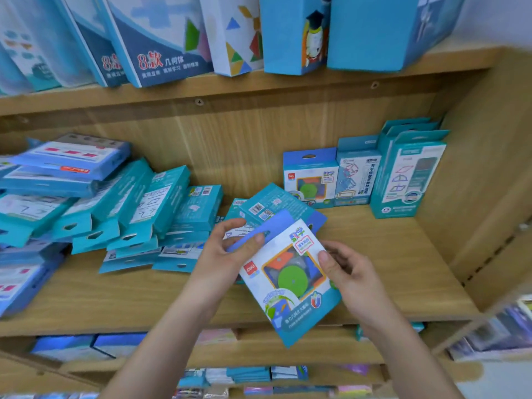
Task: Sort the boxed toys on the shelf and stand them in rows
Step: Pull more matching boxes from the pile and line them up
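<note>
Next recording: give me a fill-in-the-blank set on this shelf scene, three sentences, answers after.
1. The left hand and right hand hold a boxed toy whose window shows a ____ disc.
2. The upright row stands at the back ____ corner of the shelf.
3. The untidy pile of teal boxes lies toward the shelf's ____ end.
Missing words: green; right; left.

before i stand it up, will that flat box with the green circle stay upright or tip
Probably tippy alone: the green circle box looks thin, so its base is narrow. Likely stiff and light: left hand and right hand pinch its edges without sagging. The matching box stands beside a neighbour.
</note>
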`<state>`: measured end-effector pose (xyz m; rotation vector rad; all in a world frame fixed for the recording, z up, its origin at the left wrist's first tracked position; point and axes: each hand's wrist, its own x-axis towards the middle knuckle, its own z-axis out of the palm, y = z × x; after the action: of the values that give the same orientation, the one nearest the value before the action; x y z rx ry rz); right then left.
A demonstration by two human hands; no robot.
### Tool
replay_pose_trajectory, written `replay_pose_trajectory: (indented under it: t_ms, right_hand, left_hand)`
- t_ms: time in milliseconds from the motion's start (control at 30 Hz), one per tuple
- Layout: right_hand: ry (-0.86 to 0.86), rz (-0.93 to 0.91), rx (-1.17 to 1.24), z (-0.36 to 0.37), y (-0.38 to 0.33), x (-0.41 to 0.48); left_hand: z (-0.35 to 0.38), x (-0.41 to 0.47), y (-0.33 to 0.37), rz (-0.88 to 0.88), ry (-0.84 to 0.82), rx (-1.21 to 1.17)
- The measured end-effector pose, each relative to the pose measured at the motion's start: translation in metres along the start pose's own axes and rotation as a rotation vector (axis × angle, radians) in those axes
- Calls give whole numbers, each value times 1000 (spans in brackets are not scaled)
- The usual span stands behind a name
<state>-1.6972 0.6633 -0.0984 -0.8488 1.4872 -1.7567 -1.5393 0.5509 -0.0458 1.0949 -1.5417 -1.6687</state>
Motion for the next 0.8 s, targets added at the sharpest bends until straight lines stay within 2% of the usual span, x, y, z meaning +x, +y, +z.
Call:
replay_pose_trajectory:
  t_ms: [133, 233, 333, 433, 533, 633, 667, 700, 767, 800]
  right_hand:
    - [-3, -3, 18, -14, -3, 0]
    - [-39, 21, 4, -31, -4, 0]
    - [-175, 90, -55, -52, -11, 3]
    - [-252, 89, -121, -68, -24, 7]
    - [-239, 12, -145, -79, -32, 12]
    - [-167, -30, -117, -90, -33, 14]
    - [-131, -34, -106, -95, -31, 16]
    - [-99, -44, -98, -100, -31, 17]
    - [-36, -69, -88, -110, -31, 21]
    - [-2, -79, -80, -113, -31, 24]
  left_hand:
    - [12, -7, -6, -35, -22, -69]
    - [24, -11, -7, 67, -37, -13]
    - [38, -13, -4, 180, -24, 12]
    - [58, -14, -2, 264, -116, 104]
    - [77, -10, -3, 298, -196, 127]
    - [77, 8, -2, 334, -171, 140]
    - [72, 16, -4, 380, -138, 247]
    - [67, 28, -8, 454, -89, 471]
    - [59, 46, -19, 573, -77, 1102]
    - [60, 52, -26, 541, -104, 1360]
